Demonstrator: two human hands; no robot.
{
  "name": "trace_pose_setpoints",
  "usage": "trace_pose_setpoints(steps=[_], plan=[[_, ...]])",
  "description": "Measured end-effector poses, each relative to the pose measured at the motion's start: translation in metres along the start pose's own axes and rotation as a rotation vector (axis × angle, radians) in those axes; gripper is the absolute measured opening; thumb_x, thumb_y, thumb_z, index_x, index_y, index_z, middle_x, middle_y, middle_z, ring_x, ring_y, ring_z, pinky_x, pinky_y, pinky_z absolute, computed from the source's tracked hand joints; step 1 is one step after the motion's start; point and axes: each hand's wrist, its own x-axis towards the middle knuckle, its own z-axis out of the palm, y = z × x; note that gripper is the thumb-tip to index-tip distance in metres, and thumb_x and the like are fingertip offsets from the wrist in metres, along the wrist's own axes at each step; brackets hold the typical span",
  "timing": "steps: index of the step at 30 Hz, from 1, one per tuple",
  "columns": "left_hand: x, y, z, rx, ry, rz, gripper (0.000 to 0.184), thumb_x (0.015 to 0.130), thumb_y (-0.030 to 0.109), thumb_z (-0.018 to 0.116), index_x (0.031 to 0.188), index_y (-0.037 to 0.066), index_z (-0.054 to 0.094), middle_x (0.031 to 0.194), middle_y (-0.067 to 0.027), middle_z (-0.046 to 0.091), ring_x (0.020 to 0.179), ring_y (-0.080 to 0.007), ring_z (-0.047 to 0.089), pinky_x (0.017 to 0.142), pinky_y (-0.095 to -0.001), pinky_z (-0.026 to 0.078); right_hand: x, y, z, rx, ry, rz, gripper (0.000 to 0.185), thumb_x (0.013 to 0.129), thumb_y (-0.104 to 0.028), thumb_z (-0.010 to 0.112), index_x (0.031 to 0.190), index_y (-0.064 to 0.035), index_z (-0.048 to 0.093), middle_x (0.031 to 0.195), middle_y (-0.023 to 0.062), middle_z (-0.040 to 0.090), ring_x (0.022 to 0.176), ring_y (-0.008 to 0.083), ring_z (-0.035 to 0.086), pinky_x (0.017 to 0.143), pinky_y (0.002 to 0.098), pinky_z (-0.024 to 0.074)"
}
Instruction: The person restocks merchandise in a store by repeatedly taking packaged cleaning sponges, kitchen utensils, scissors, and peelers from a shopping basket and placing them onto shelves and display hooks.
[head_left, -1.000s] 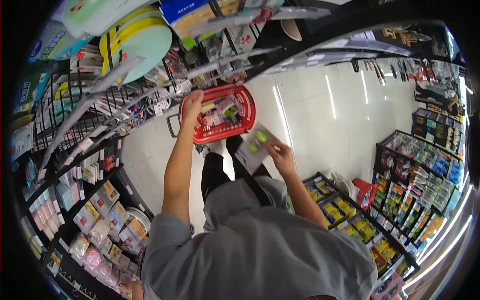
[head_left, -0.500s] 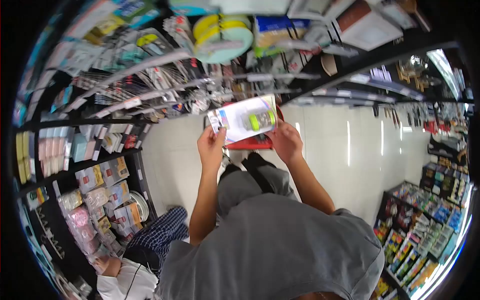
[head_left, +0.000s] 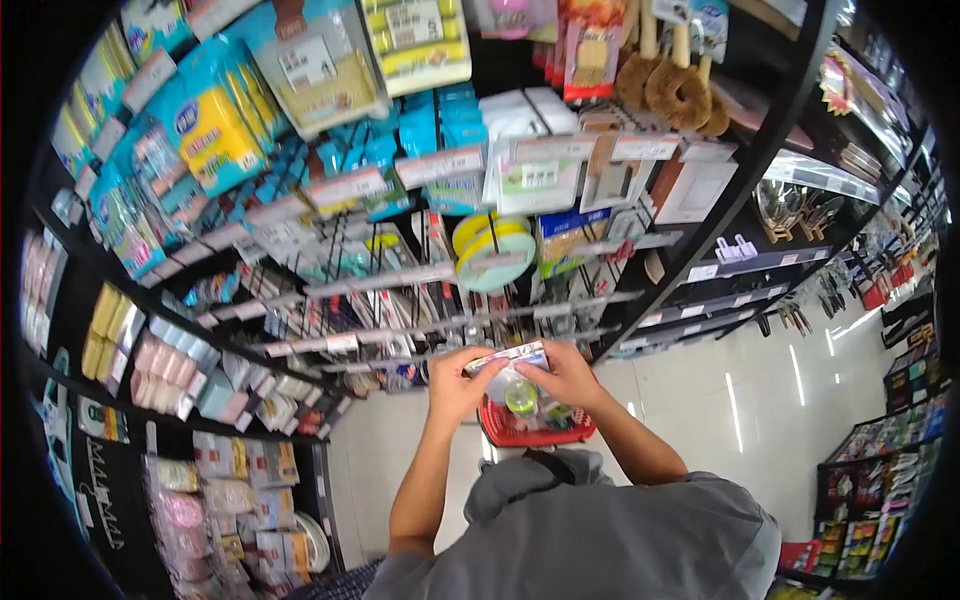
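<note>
A packaged item (head_left: 520, 397) with a green and clear round part is held between both hands above the basket. My left hand (head_left: 460, 385) grips the left end of its card, thumb on top. On the right end, my right hand (head_left: 566, 376) holds the card in the same way. The card is tilted, so its upper edge faces the camera. Below the hands, a red basket (head_left: 530, 436) is partly hidden by the package and my hands; what lies inside is too small to tell.
Shelves with hanging blue packs (head_left: 442, 130), yellow and green round boards (head_left: 494, 262) and brown ring-shaped brushes (head_left: 678, 95) rise ahead. More goods (head_left: 215, 500) hang at the left. Tiled floor (head_left: 700, 400) shows at the right, with another display rack (head_left: 870, 490) beyond.
My left hand has left the basket and joined my right hand on the package. The package has tilted. The view has risen toward the shelves, and the person at lower left is mostly out of sight.
</note>
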Motion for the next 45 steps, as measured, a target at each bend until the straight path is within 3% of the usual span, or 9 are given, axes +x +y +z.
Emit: trace_pose_setpoints(steps=[5, 10, 16, 17, 26, 33, 37, 39, 45], plan=[[0.049, 0.046, -0.007, -0.306, 0.045, 0.103, 0.017, 0.082, 0.003, 0.068, 0.096, -0.004, 0.063, 0.081, -0.0037, 0.067, 0.067, -0.0047, 0.057, 0.057, -0.0177, 0.044, 0.039, -0.057, -0.027, 0.163, 0.18, -0.126, 0.025, 0.083, -0.012, 0.067, 0.104, 0.0016, 0.062, 0.086, 0.007, 0.068, 0.077, 0.0072, 0.059, 0.068, 0.0264, 0.0488], [0.125, 0.14, -0.034, -0.026, 0.023, 0.304, 0.016, 0.082, 0.009, 0.068, 0.094, -0.001, 0.063, 0.075, -0.0026, 0.065, 0.062, -0.0037, 0.055, 0.051, -0.0206, 0.043, 0.1, -0.145, -0.069, 0.139, 0.272, -0.339, 0.027, 0.084, -0.011, 0.066, 0.106, 0.0025, 0.058, 0.092, 0.0065, 0.066, 0.082, 0.0083, 0.059, 0.07, 0.0251, 0.0485], [0.232, 0.217, -0.033, -0.28, 0.072, 0.393, 0.02, 0.084, 0.016, 0.068, 0.09, -0.002, 0.063, 0.074, -0.0036, 0.065, 0.059, -0.0055, 0.056, 0.049, -0.0208, 0.042, 0.192, -0.226, -0.124, 0.025, 0.424, -0.615, 0.027, 0.083, -0.013, 0.065, 0.103, 0.0041, 0.059, 0.091, 0.0109, 0.067, 0.081, 0.0132, 0.064, 0.07, 0.0269, 0.0496], [0.25, 0.22, -0.034, -0.246, 0.079, 0.394, 0.023, 0.087, 0.02, 0.065, 0.097, -0.001, 0.062, 0.083, -0.0041, 0.066, 0.064, -0.0072, 0.059, 0.052, -0.0207, 0.045, 0.212, -0.23, -0.133, -0.035, 0.465, -0.663, 0.028, 0.082, -0.014, 0.065, 0.102, 0.0045, 0.06, 0.089, 0.0122, 0.067, 0.08, 0.0142, 0.064, 0.069, 0.0276, 0.0495], [0.316, 0.242, -0.034, -0.212, 0.251, 0.704, 0.031, 0.083, 0.021, 0.066, 0.094, -0.007, 0.062, 0.08, -0.0106, 0.068, 0.067, -0.0114, 0.06, 0.061, -0.0253, 0.046, 0.277, -0.272, -0.157, 0.139, 0.504, -0.832, 0.03, 0.082, -0.012, 0.064, 0.105, 0.0068, 0.06, 0.095, 0.0137, 0.067, 0.084, 0.0141, 0.062, 0.075, 0.0278, 0.0469], [0.323, 0.239, -0.036, -0.04, 0.362, 0.642, 0.035, 0.082, 0.025, 0.066, 0.093, -0.008, 0.063, 0.075, -0.0131, 0.068, 0.066, -0.0148, 0.062, 0.063, -0.0271, 0.047, 0.28, -0.278, -0.161, 0.033, 0.452, -0.664, 0.031, 0.084, -0.011, 0.064, 0.109, 0.0062, 0.058, 0.105, 0.0116, 0.063, 0.091, 0.0141, 0.059, 0.081, 0.0268, 0.0459], [0.32, 0.242, -0.035, -0.03, 0.462, 0.67, 0.035, 0.083, 0.025, 0.065, 0.092, -0.009, 0.064, 0.076, -0.0144, 0.068, 0.066, -0.0162, 0.063, 0.063, -0.0279, 0.047, 0.296, -0.281, -0.166, -0.145, 0.554, -0.809, 0.032, 0.082, -0.011, 0.065, 0.109, 0.0042, 0.059, 0.108, 0.0108, 0.063, 0.097, 0.0155, 0.058, 0.085, 0.0291, 0.0448], [0.31, 0.249, -0.034, -0.038, 0.477, 0.654, 0.034, 0.083, 0.024, 0.065, 0.092, -0.009, 0.064, 0.077, -0.0144, 0.068, 0.066, -0.0151, 0.063, 0.062, -0.0277, 0.047, 0.301, -0.283, -0.165, -0.226, 0.656, -0.833, 0.038, 0.076, -0.028, 0.069, 0.105, -0.0058, 0.065, 0.104, 0.0204, 0.064, 0.101, 0.0347, 0.061, 0.084, 0.0381, 0.0471], [0.309, 0.246, -0.034, -0.024, 0.464, 0.653, 0.032, 0.083, 0.025, 0.064, 0.089, -0.007, 0.065, 0.075, -0.0137, 0.068, 0.065, -0.013, 0.061, 0.062, -0.0273, 0.046, 0.291, -0.282, -0.163, -0.306, 0.736, -0.748, 0.042, 0.073, -0.031, 0.072, 0.103, -0.0042, 0.065, 0.101, 0.0216, 0.065, 0.098, 0.0374, 0.06, 0.083, 0.0405, 0.0472]])
